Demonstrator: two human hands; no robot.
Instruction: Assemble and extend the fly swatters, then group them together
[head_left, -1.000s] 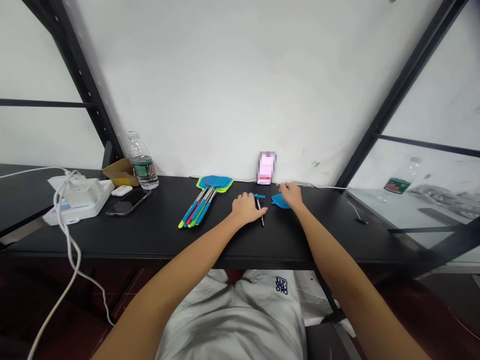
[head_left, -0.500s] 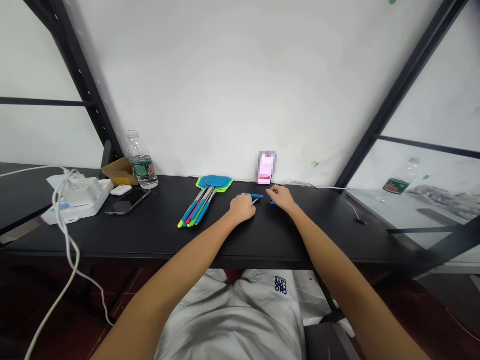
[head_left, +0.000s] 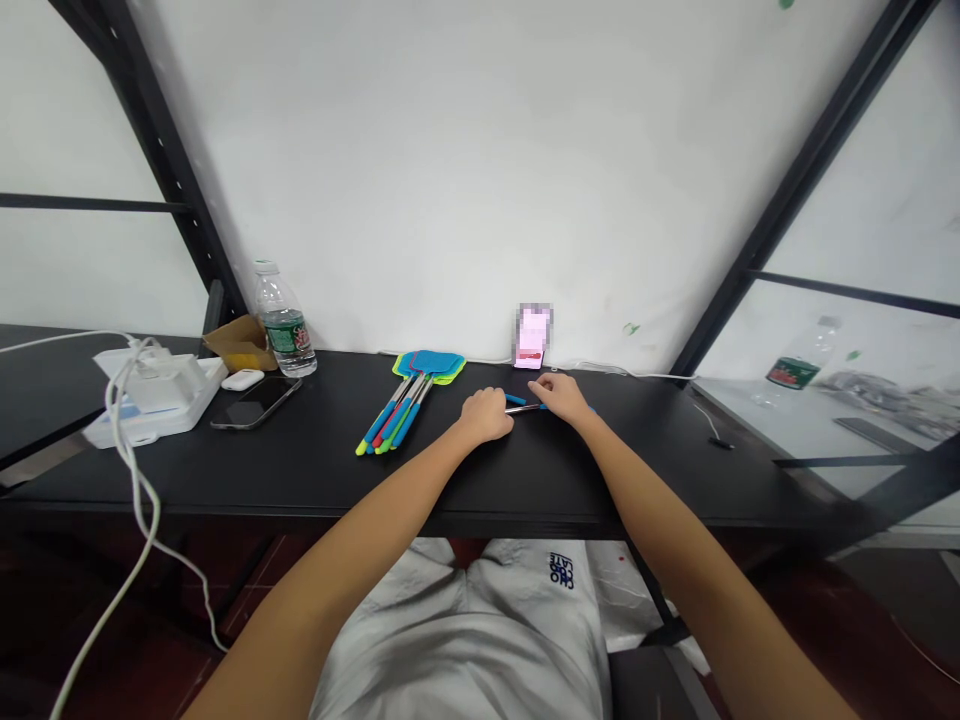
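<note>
My left hand (head_left: 484, 414) and my right hand (head_left: 562, 398) rest close together on the black desk (head_left: 615, 470). A thin metal fly-swatter shaft (head_left: 523, 407) runs between them, its ends hidden under my fingers, and both hands appear to grip it. A blue swatter head (head_left: 591, 408) shows just past my right hand, mostly hidden. A short blue grip (head_left: 514, 400) lies behind the shaft. To the left of my left hand lies a bundle of assembled fly swatters (head_left: 405, 410) with blue and green heads and coloured handles.
An upright phone with a blurred pink screen (head_left: 532, 338) stands at the wall behind my hands. Further left are a water bottle (head_left: 285, 325), a black smartphone (head_left: 255, 403), a white earbud case (head_left: 242, 380) and a white charger on a power strip (head_left: 157, 395) with cables.
The metal shaft has swung from pointing toward me to lying crosswise between my hands. My hands have moved closer together, and my right hand now covers most of the blue head.
</note>
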